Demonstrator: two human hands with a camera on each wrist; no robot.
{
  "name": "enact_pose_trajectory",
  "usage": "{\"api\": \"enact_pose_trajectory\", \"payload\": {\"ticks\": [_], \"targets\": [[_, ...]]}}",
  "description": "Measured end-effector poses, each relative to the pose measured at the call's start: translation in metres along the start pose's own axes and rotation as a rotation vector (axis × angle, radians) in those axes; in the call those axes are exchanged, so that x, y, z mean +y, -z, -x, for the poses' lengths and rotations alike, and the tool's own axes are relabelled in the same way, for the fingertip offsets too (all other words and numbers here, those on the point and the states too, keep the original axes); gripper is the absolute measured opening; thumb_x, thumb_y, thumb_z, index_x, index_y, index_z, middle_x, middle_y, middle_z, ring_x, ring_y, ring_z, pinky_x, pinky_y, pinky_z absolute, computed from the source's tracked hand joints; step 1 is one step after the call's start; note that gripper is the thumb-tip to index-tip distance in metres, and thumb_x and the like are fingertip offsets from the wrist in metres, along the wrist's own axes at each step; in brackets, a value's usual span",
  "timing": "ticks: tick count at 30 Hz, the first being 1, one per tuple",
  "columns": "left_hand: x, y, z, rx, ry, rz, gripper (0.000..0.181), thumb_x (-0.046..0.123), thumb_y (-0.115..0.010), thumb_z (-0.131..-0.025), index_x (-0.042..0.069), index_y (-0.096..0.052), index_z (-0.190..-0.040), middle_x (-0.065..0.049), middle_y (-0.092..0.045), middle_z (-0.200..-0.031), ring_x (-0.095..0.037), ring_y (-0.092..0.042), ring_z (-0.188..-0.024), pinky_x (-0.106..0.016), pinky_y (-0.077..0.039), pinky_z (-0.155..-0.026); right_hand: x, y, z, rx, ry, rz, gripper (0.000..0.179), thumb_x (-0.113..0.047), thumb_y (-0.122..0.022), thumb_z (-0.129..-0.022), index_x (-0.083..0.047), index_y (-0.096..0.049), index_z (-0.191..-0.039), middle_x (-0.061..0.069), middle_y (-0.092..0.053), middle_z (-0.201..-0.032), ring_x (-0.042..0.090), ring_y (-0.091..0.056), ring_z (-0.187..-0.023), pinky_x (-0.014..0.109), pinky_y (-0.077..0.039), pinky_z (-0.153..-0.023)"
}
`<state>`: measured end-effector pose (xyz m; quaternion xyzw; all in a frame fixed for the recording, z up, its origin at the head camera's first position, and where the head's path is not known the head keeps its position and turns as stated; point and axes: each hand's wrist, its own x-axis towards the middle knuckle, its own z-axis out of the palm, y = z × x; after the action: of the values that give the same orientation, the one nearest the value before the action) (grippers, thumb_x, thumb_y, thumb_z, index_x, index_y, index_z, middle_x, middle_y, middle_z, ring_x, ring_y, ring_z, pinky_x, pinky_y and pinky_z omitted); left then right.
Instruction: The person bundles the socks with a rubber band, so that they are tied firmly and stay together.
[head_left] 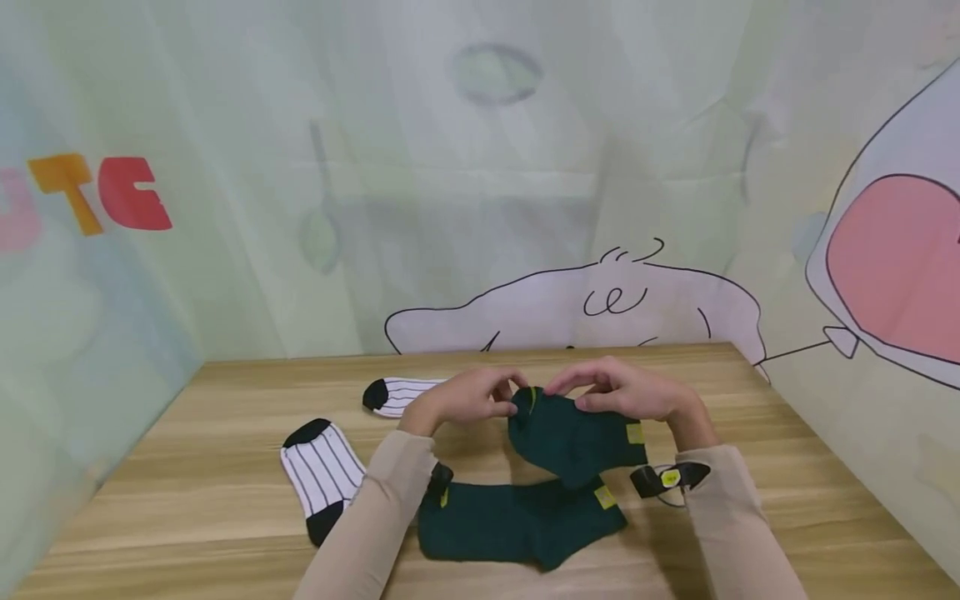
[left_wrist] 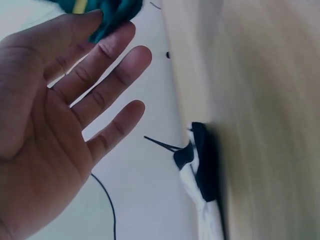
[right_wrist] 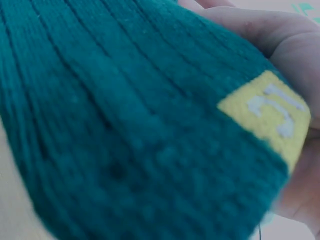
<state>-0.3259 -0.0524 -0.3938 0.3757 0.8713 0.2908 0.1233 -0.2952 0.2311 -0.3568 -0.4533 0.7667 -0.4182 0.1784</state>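
Note:
Both hands hold a dark green sock (head_left: 558, 433) above the table, with a yellow patch (right_wrist: 267, 117) at its right end. My left hand (head_left: 476, 394) pinches the sock's left end between thumb and fingertips; its other fingers are spread in the left wrist view. Along the sock's top edge, my right hand (head_left: 626, 389) grips the fabric with thumb and fingers, partly hidden behind the sock in the right wrist view. A second dark green sock (head_left: 487, 521), with a yellow patch too, lies flat on the table just below, nearer the body.
On the wooden table (head_left: 232, 467), a white sock with dark stripes and black ends (head_left: 322, 471) lies at the left. Behind my left hand lies another striped sock (head_left: 405, 396), partly covered by it. Printed curtains (head_left: 420, 208) stand around the table's back and sides.

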Motion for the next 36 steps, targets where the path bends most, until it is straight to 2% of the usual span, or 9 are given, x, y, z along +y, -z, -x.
{"api": "enact_pose_trajectory", "payload": {"ticks": [5, 10, 14, 20, 24, 29, 33, 36], "targets": [[0.001, 0.006, 0.007, 0.03, 0.004, 0.017, 0.014, 0.012, -0.065, -0.098, 0.012, -0.065, -0.112, 0.002, -0.067, -0.095, -0.016, -0.06, -0.086, -0.033, -0.051, -0.081, 0.003, 0.002, -0.002, -0.016, -0.017, 0.005, 0.035, -0.006, -0.055, -0.102, -0.003, -0.057, -0.136, 0.008, -0.061, -0.135, 0.021, -0.056, -0.124, 0.036, -0.045, -0.103], [0.0, 0.013, 0.013, 0.035, -0.006, -0.004, 0.01, 0.012, -0.062, -0.099, 0.012, -0.068, -0.106, 0.003, -0.067, -0.096, -0.015, -0.058, -0.085, -0.033, -0.05, -0.082, 0.006, 0.005, 0.001, -0.017, -0.035, 0.033, 0.037, -0.006, -0.055, -0.102, -0.003, -0.055, -0.138, 0.01, -0.06, -0.136, 0.024, -0.056, -0.125, 0.044, -0.044, -0.103], [0.0, 0.021, 0.019, 0.041, -0.039, -0.021, 0.01, 0.011, -0.061, -0.099, 0.01, -0.069, -0.105, 0.002, -0.068, -0.099, -0.014, -0.058, -0.088, -0.033, -0.05, -0.087, 0.008, 0.005, 0.007, -0.008, -0.046, 0.049, 0.038, -0.006, -0.055, -0.102, -0.006, -0.054, -0.14, 0.013, -0.058, -0.137, 0.025, -0.055, -0.125, 0.038, -0.045, -0.102], [0.0, 0.032, 0.032, 0.047, 0.003, 0.027, 0.013, 0.008, -0.06, -0.099, 0.005, -0.067, -0.11, -0.004, -0.068, -0.106, -0.014, -0.063, -0.095, -0.033, -0.051, -0.088, 0.01, 0.002, 0.011, -0.011, -0.085, 0.015, 0.039, -0.007, -0.055, -0.102, -0.006, -0.052, -0.141, 0.012, -0.058, -0.137, 0.029, -0.056, -0.124, 0.032, -0.047, -0.099], [-0.001, 0.041, 0.038, 0.05, 0.012, 0.058, 0.013, 0.008, -0.058, -0.098, 0.006, -0.066, -0.108, -0.004, -0.069, -0.101, -0.014, -0.064, -0.088, -0.032, -0.053, -0.081, 0.013, 0.001, 0.011, 0.007, -0.125, 0.024, 0.038, -0.012, -0.057, -0.102, -0.007, -0.054, -0.14, 0.012, -0.057, -0.139, 0.031, -0.054, -0.125, 0.038, -0.047, -0.1], [-0.001, 0.049, 0.044, 0.09, 0.005, 0.053, 0.01, 0.009, -0.059, -0.096, 0.01, -0.066, -0.103, -0.001, -0.069, -0.097, -0.016, -0.061, -0.084, -0.032, -0.052, -0.079, 0.015, 0.003, 0.012, 0.019, -0.17, 0.063, 0.038, -0.017, -0.059, -0.102, -0.008, -0.056, -0.139, 0.009, -0.058, -0.138, 0.03, -0.053, -0.124, 0.05, -0.043, -0.101], [-0.002, 0.051, 0.049, 0.083, 0.004, 0.069, 0.01, 0.006, -0.06, -0.095, 0.008, -0.065, -0.103, -0.002, -0.068, -0.096, -0.016, -0.06, -0.083, -0.032, -0.052, -0.078, 0.015, 0.004, 0.012, 0.014, -0.197, 0.105, 0.036, -0.02, -0.062, -0.1, -0.007, -0.061, -0.134, 0.005, -0.063, -0.129, 0.027, -0.056, -0.115, 0.045, -0.045, -0.098], [-0.001, 0.053, 0.054, 0.079, 0.007, 0.091, 0.01, 0.004, -0.06, -0.094, 0.007, -0.065, -0.103, -0.003, -0.068, -0.095, -0.016, -0.06, -0.082, -0.031, -0.052, -0.078, 0.013, 0.005, 0.014, 0.016, -0.221, 0.12, 0.031, -0.02, -0.065, -0.099, -0.005, -0.065, -0.126, 0.005, -0.066, -0.113, 0.024, -0.057, -0.101, 0.037, -0.049, -0.089]]}}
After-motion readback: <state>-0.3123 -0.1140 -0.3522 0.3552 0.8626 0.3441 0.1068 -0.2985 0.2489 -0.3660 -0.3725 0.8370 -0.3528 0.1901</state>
